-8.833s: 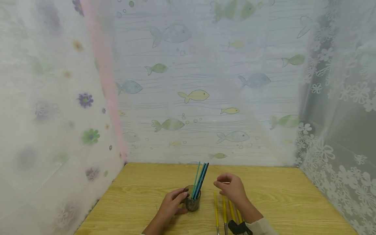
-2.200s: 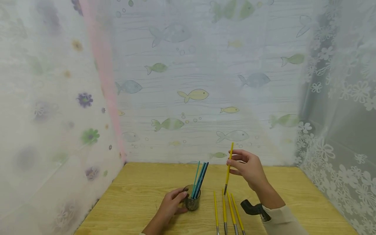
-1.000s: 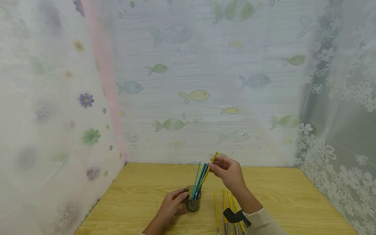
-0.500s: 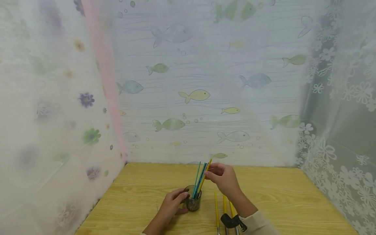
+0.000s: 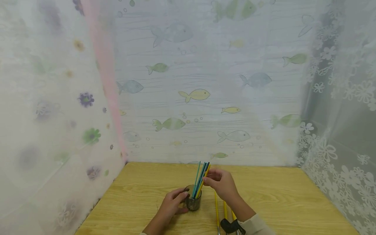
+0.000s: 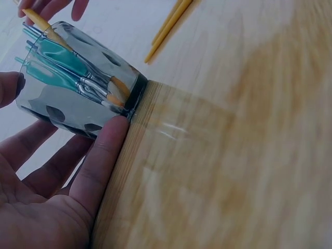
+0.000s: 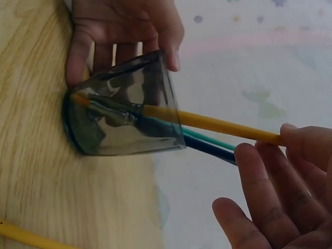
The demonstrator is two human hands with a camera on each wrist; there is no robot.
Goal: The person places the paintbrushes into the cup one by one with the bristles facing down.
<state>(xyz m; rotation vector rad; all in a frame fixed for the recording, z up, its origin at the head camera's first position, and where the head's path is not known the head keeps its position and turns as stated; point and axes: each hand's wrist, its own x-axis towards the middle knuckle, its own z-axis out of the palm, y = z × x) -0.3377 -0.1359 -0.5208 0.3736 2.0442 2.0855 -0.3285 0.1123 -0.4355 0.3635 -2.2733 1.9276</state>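
My left hand [image 5: 171,203] grips the side of a smoky see-through cup [image 5: 193,205] standing on the table. Inside it lean several teal and dark blue paintbrushes [image 5: 196,178], bristles down and handles up. Among them is a yellow paintbrush [image 7: 218,125], whose handle my right hand [image 5: 224,186] pinches between thumb and fingers above the rim. In the left wrist view its bristles lie near the bottom of the cup [image 6: 83,72], beside the metal collars of the others. The left thumb is at the rim, the other fingers lower down the cup wall.
More yellow paintbrushes [image 5: 216,212] lie on the wooden table [image 5: 141,192] right of the cup, partly hidden under my right forearm. A black wrist mount [image 5: 229,226] hangs below that wrist. Patterned curtains [image 5: 199,78] surround the table's back and sides.
My right hand raised a yellow paintbrush over the table, moved it left to the cup and lowered it in among the others. The left hand stays on the cup.
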